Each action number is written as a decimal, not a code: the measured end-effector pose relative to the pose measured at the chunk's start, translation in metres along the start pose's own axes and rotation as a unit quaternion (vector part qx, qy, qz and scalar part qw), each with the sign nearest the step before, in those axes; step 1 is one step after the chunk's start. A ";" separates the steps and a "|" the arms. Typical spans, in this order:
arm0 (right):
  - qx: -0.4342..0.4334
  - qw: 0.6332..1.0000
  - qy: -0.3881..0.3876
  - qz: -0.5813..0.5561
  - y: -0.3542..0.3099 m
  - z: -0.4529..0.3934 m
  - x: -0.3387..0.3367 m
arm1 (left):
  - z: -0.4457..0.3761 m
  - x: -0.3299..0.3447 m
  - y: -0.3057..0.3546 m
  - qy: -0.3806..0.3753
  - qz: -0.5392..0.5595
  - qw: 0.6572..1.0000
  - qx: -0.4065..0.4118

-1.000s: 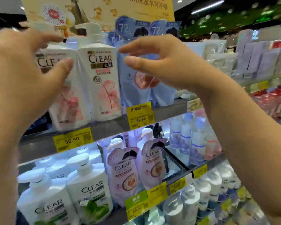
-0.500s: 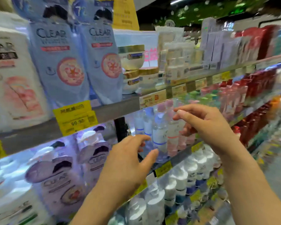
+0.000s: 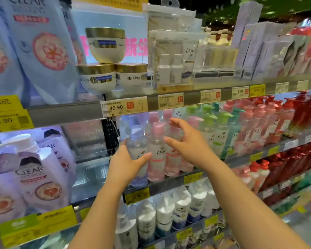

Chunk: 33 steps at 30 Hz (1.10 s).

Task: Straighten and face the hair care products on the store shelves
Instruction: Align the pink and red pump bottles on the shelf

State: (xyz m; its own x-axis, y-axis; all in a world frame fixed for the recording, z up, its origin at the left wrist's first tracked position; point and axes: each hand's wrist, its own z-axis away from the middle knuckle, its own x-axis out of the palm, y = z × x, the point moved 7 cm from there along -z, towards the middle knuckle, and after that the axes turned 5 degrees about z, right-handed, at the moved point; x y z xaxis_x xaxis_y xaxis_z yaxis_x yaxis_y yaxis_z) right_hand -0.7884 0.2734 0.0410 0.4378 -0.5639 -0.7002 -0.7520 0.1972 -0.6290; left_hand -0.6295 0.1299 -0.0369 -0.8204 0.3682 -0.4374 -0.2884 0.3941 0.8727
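Two hands, left hand (image 3: 127, 163) and right hand (image 3: 188, 142), flank clear Dove bottles (image 3: 157, 148).

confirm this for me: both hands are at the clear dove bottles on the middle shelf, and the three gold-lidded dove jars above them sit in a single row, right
Not quite. The head view shows both hands at the clear Dove bottles, but the gold-lidded Dove jars are not in one row: two sit side by side, with the third stacked on top.
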 end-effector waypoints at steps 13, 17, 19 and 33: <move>-0.045 0.994 -0.050 0.089 -0.002 -0.029 0.042 | 0.003 -0.003 0.003 0.001 -0.046 0.999 0.001; -0.069 0.992 -0.041 0.103 -0.005 -0.027 0.041 | 0.004 0.001 -0.006 0.025 -0.075 0.997 0.000; -0.071 0.992 -0.036 0.098 -0.003 -0.024 0.042 | 0.008 0.002 -0.008 0.037 -0.055 0.998 -0.004; -0.027 0.980 0.097 -0.173 0.086 0.012 -0.033 | 0.070 0.053 0.084 0.222 -0.075 0.944 0.234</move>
State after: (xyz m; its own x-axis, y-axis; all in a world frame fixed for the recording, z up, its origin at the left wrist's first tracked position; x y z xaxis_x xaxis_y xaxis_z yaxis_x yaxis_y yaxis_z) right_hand -0.8613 0.3184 0.0056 0.5731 -0.7327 -0.3670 -0.6023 -0.0729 -0.7949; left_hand -0.6629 0.2413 -0.0017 -0.9435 -0.0692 -0.3242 -0.2536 0.7803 0.5716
